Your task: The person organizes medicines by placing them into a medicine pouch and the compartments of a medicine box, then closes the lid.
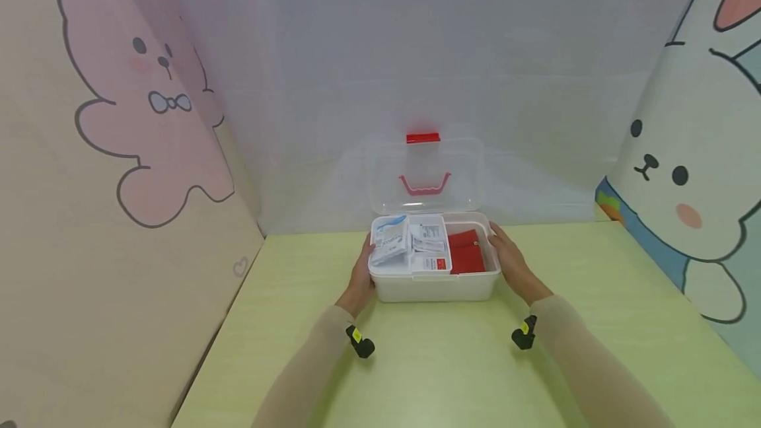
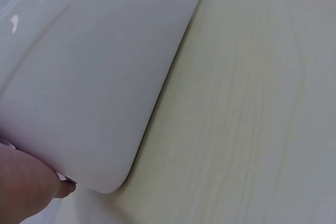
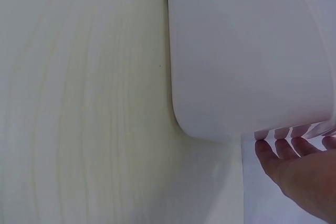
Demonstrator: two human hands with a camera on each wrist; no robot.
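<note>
A white plastic first-aid box stands on the table against the back curtain, its clear lid raised behind it. Inside, a white tray on the left carries several packets, and a red pouch lies in the right part. My left hand grips the box's left end; in the left wrist view only part of that hand shows. At the right end my right hand holds the box near its rim, with fingertips against the wall in the right wrist view.
The pale yellow-green table extends in front and to both sides. A white curtain hangs behind it. A panel with a pink cartoon figure is at the left, and one with a white rabbit at the right.
</note>
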